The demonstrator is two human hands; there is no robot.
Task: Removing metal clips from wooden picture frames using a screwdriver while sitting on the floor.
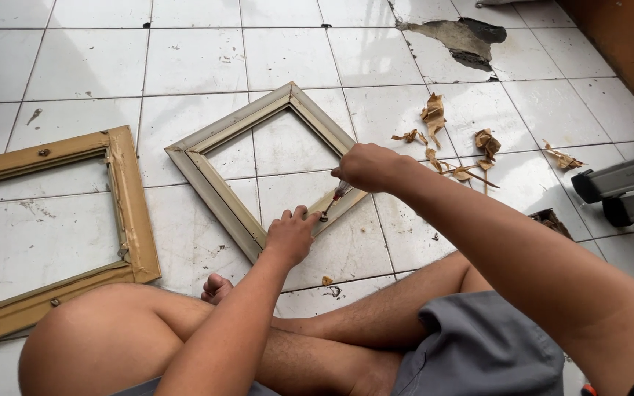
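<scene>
A square grey-beige picture frame (214, 187) lies flat on the white tiled floor, turned like a diamond. My left hand (291, 235) presses down on its near corner, fingers spread over the moulding. My right hand (368, 167) is closed around a small screwdriver (334, 198), whose tip points down at the frame's inner edge just beside my left fingers. My crossed bare legs sit below the frame.
A larger golden-brown frame (130, 213) lies at the left. Torn scraps of brown paper (434, 114) are scattered beyond my right hand. A broken tile patch (464, 40) is at the top, and metal ladder feet (618, 187) at the right.
</scene>
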